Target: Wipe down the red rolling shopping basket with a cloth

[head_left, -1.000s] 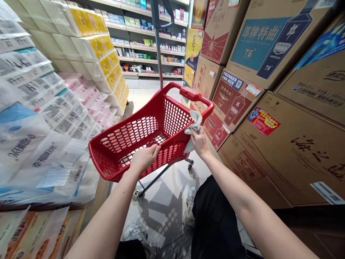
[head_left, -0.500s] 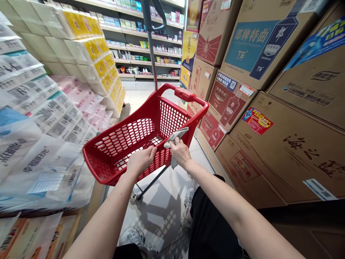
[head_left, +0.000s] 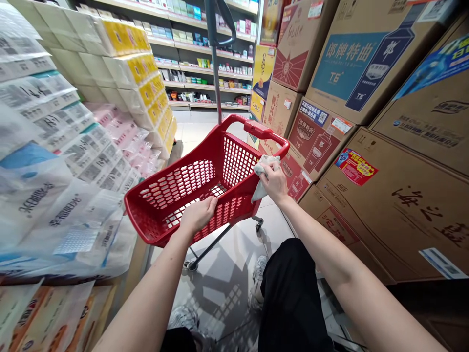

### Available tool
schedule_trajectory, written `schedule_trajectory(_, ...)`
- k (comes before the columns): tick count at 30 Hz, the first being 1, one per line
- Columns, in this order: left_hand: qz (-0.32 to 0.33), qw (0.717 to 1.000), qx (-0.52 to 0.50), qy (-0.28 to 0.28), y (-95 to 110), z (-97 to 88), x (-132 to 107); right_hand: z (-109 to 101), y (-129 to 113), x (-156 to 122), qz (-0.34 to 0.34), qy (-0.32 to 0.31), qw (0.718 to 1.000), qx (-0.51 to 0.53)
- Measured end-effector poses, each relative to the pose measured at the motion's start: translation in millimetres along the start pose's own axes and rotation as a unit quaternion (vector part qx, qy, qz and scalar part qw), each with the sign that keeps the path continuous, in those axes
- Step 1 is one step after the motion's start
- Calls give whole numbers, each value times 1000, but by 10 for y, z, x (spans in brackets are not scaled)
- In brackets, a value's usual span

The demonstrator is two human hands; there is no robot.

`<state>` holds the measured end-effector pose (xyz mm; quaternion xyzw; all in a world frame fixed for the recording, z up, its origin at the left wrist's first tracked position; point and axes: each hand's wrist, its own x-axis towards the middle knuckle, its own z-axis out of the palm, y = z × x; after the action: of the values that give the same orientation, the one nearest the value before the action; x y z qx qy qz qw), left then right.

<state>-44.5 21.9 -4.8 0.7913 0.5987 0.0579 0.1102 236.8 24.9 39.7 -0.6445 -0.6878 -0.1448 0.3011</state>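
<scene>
Red cart (head_left: 244, 188) on pale floor (head_left: 216, 286)

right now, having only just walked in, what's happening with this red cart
The person's left hand grips the near rim of a red shopping cart. The right hand holds a pale cloth against the cart near its handle. The cart stands between stacked packs on the left and cardboard boxes on the right.

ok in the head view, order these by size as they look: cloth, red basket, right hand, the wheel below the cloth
1. Red basket
2. Cloth and right hand: too alike to rank
3. Wheel
</scene>
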Motion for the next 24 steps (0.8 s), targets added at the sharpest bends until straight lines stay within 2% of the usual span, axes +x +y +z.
schedule_trajectory(3,-14,996,-83,11,-44,-22,0,113,-34,98,-73,1,997,-10)
schedule_trajectory(7,11,979,-201,19,-139,-24,12,373,-201,186,-159,-81,982,-55)
schedule_trajectory(11,12,964,-265,32,-196,-16,6,502,-506,130,-158,-121,978,-60)
schedule_trajectory(17,-35,927,-364,78,-138,-46,-82,521,-932,-142,-164,-102,981,-33)
schedule_trajectory(20,-36,935,-342,79,-170,-73,-163,512,-937,-217,-210,-118,970,-12)
schedule_trajectory(22,-34,963,-263,53,-273,-88,-231,475,-821,-202,-278,-136,951,-2)
schedule_trajectory(24,-51,988,-149,1,-437,-97,-310,408,-639,-132,-353,-157,922,0)
